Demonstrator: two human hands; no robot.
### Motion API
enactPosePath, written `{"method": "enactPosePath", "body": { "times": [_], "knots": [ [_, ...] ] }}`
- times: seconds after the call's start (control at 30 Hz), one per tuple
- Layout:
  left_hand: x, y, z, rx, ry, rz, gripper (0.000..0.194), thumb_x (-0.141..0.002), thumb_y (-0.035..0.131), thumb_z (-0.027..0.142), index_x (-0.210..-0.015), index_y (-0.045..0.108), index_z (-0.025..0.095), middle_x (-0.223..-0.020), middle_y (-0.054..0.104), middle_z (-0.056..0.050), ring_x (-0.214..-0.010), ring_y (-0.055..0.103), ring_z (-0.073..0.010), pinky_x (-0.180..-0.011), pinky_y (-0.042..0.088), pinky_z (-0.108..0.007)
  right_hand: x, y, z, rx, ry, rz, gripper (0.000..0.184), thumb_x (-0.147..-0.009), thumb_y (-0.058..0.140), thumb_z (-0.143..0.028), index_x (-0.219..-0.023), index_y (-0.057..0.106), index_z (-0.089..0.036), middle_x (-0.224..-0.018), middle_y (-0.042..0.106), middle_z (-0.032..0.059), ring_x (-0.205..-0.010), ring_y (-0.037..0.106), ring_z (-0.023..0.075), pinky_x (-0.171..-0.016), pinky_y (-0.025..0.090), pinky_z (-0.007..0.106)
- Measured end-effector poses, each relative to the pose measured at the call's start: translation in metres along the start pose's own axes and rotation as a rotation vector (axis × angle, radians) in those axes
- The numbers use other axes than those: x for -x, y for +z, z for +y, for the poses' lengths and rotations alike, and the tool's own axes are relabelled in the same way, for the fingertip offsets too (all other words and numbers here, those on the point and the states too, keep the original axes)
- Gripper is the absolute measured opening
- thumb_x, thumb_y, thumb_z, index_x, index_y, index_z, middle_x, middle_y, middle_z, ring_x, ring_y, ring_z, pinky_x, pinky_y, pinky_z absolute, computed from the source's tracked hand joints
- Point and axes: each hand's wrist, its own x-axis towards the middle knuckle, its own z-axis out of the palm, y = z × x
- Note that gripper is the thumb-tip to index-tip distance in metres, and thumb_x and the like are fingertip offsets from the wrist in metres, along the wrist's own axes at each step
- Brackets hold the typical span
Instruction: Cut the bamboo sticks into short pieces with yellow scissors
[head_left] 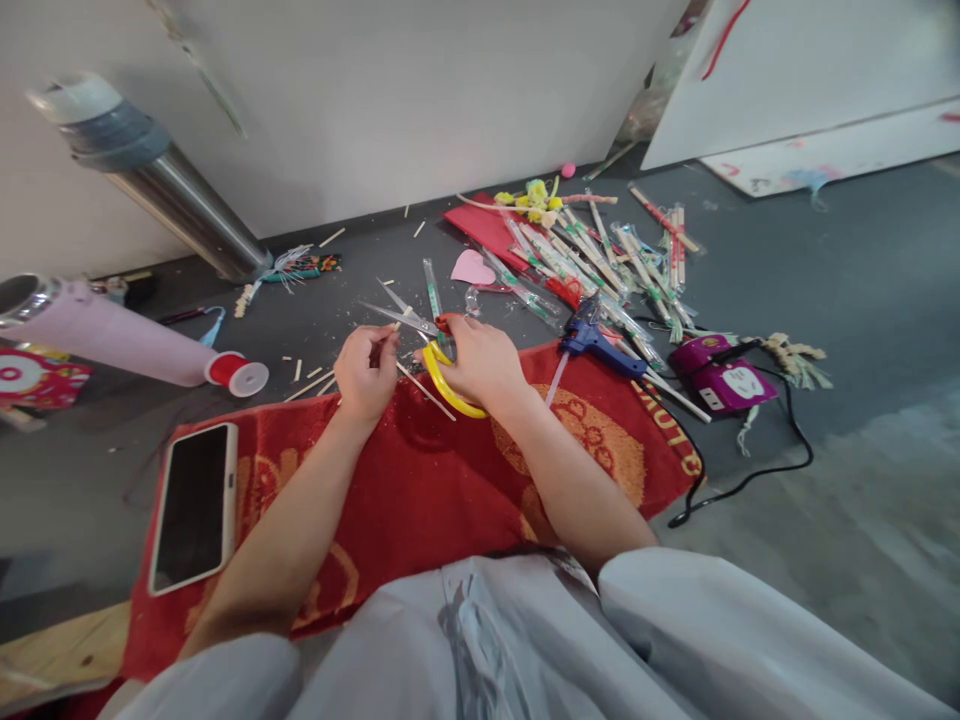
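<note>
In my right hand (486, 362) is a pair of scissors (448, 388) with yellow handles, its metal blades spread apart and pointing left. My left hand (364, 376) is closed in a pinch on a short wooden stick (402, 319) beside the blades. Below the hands, a thin stick (424, 391) lies partly over the edge of the red towel (420, 500). Short cut pieces and crumbs are scattered on the dark surface around the blades. A wrapped pair of chopsticks (432, 288) lies just beyond the scissors.
A heap of wrapped chopsticks (581, 265) lies at the right. Nearby are a blue glue gun (604, 345) and a purple power socket (716, 375) with a black cord. At left are a phone (193, 510), a pink bottle (127, 335), a red thread spool (238, 374) and a steel tube (191, 200).
</note>
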Motion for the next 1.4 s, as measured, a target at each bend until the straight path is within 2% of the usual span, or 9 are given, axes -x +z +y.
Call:
{"method": "enactPosePath", "body": {
  "times": [0.17, 0.43, 0.6, 0.83, 1.13, 1.4],
  "knots": [
    [0.000, 0.001, -0.002, -0.008, -0.060, 0.024, 0.013, -0.081, 0.064, 0.032, -0.081, 0.062, 0.019, -0.074, 0.066, 0.000, -0.060, 0.057, -0.0099, -0.057, 0.045, -0.023, -0.001, 0.005, 0.000, 0.004, -0.007, 0.001, 0.058, -0.091, 0.040, -0.059, -0.122, 0.054, -0.012, -0.115, 0.066, 0.0152, -0.104, 0.063, 0.0293, -0.089, 0.045, 0.039],
    [-0.007, -0.002, 0.006, 0.040, -0.057, 0.020, 0.017, -0.081, 0.062, 0.033, -0.074, 0.063, 0.019, -0.072, 0.070, -0.002, -0.062, 0.061, -0.0109, -0.058, 0.047, -0.023, 0.002, 0.008, 0.003, -0.008, -0.058, 0.048, 0.066, -0.088, 0.036, -0.066, -0.119, 0.053, -0.011, -0.115, 0.063, 0.0169, -0.106, 0.059, 0.0308, -0.091, 0.042, 0.041],
    [-0.006, -0.002, 0.007, 0.045, -0.105, 0.000, 0.022, -0.082, 0.061, 0.039, -0.074, 0.063, 0.018, -0.072, 0.069, -0.003, -0.064, 0.062, -0.0118, -0.059, 0.049, -0.024, 0.003, 0.005, 0.004, -0.009, -0.069, 0.041, 0.068, -0.087, 0.036, -0.069, -0.121, 0.050, -0.011, -0.117, 0.061, 0.0176, -0.106, 0.057, 0.0308, -0.089, 0.042, 0.041],
    [-0.006, -0.002, 0.008, 0.097, -0.131, -0.016, 0.021, -0.083, 0.061, 0.037, -0.076, 0.065, 0.018, -0.071, 0.068, -0.002, -0.059, 0.061, -0.0097, -0.056, 0.048, -0.022, 0.004, 0.005, 0.005, 0.015, -0.077, 0.057, 0.071, -0.086, 0.035, -0.071, -0.119, 0.051, -0.011, -0.117, 0.060, 0.0181, -0.107, 0.056, 0.0317, -0.089, 0.042, 0.042],
    [-0.003, -0.002, 0.005, 0.108, -0.109, -0.024, 0.020, -0.084, 0.061, 0.037, -0.078, 0.067, 0.018, -0.074, 0.070, -0.003, -0.064, 0.064, -0.0114, -0.062, 0.051, -0.024, 0.005, 0.005, 0.004, 0.016, -0.059, 0.018, 0.071, -0.086, 0.035, -0.070, -0.121, 0.050, -0.010, -0.119, 0.060, 0.0197, -0.108, 0.057, 0.0326, -0.090, 0.043, 0.043],
    [-0.002, -0.002, 0.004, 0.078, -0.142, -0.040, 0.017, -0.084, 0.060, 0.034, -0.078, 0.066, 0.019, -0.071, 0.070, -0.001, -0.063, 0.063, -0.0110, -0.061, 0.049, -0.023, 0.003, 0.008, 0.000, 0.022, -0.007, 0.010, 0.063, -0.090, 0.036, -0.063, -0.121, 0.052, -0.011, -0.118, 0.063, 0.0175, -0.108, 0.060, 0.0315, -0.091, 0.043, 0.041]
  ]
}}
